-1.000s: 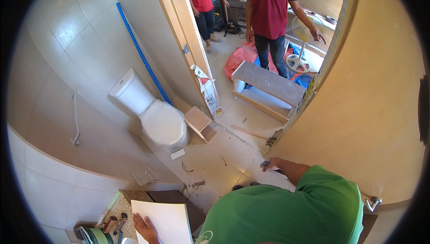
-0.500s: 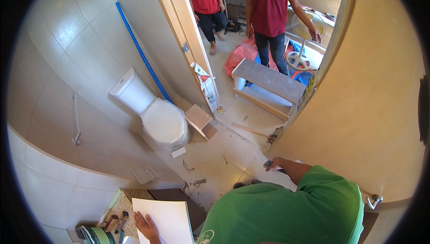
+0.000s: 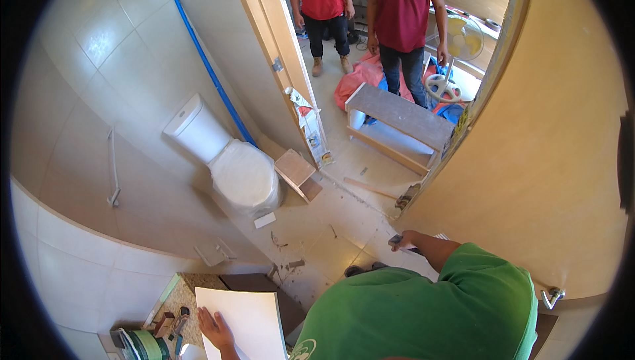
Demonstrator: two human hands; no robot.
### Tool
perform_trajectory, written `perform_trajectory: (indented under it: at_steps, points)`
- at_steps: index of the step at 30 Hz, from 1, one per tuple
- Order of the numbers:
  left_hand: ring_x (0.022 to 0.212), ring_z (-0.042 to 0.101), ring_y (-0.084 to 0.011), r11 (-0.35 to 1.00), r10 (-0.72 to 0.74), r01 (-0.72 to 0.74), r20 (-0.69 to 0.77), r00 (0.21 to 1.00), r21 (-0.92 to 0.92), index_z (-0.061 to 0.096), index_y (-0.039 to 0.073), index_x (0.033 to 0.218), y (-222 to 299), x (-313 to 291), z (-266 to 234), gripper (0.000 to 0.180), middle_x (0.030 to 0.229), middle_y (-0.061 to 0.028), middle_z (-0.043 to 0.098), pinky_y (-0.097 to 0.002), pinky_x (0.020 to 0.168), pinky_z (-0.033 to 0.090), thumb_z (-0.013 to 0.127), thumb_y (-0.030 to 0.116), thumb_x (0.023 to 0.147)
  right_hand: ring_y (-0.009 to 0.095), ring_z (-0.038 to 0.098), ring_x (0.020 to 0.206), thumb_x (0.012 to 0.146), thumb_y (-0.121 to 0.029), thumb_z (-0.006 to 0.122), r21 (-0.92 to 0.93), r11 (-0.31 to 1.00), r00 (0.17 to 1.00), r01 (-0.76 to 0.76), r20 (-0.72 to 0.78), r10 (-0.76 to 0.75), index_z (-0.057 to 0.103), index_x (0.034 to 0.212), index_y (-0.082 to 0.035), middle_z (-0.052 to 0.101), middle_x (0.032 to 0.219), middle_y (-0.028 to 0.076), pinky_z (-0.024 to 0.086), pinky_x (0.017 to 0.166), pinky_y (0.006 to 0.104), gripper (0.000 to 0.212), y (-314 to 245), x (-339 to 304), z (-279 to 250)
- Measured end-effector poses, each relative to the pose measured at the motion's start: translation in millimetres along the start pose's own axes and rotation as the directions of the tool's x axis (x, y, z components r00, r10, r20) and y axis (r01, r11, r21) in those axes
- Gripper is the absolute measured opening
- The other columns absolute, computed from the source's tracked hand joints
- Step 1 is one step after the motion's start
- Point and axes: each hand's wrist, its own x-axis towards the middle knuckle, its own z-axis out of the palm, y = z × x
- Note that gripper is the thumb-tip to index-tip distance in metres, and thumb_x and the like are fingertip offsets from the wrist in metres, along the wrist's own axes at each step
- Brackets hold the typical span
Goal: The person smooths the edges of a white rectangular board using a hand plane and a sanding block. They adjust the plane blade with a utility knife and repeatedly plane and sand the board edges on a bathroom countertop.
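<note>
My left hand [image 3: 217, 331] lies with its fingers stretched flat on a white board [image 3: 254, 314] at the lower left. The board rests over the speckled counter [image 3: 190, 307]. Out to the right, my right hand [image 3: 408, 240] is closed round a dark-handled tool [image 3: 395, 240], low above the floor near the door. My arm and fingers cover most of that tool, so its kind cannot be made out. A green sleeve and shirt fill the lower middle and hide what lies beneath.
A plastic-covered toilet [image 3: 245, 175] stands left, beside a blue pipe [image 3: 211, 72] and small wooden stool [image 3: 296, 167]. Debris litters the tiles. Two people in red shirts stand beyond the doorway, behind a wooden bench [image 3: 400, 115]. The open door [image 3: 529, 161] fills the right.
The person at the left of the doorway has stepped nearer. The other person's raised arm has come down. My hands stay about where they were.
</note>
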Motion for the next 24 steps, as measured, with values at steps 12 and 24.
perform_trajectory:
  at_steps: [12, 24]
  points:
    - [0.148, 0.038, -0.0407, 0.999, -0.011, 0.011, -0.005, 1.0, -0.033, 0.054, -0.004, 0.145, 1, 0, -3, 0.066, 0.157, -0.0234, 0.046, -0.0523, 0.123, 0.024, 0.051, 0.046, 0.103, 0.036, 0.067, 0.115, 0.064, -0.065, 0.086, -0.024, 1.0, 1.0, 0.002, -0.008, -0.002, 0.071, 0.121, 0.004, 0.069, 0.124, 0.026, 0.051, 0.098, 0.0425, 0.091, -10, -6, -3]
    - [0.149, 0.036, -0.0405, 0.999, -0.008, 0.008, -0.003, 1.0, -0.049, 0.054, -0.002, 0.147, 7, 0, -6, 0.059, 0.159, -0.0235, 0.044, -0.0503, 0.124, 0.024, 0.055, 0.038, 0.104, 0.036, 0.066, 0.116, 0.064, -0.064, 0.087, -0.025, 1.0, 1.0, -0.004, -0.008, 0.004, 0.068, 0.126, 0.006, 0.068, 0.126, 0.025, 0.051, 0.099, 0.0418, 0.096, -17, -9, 1]
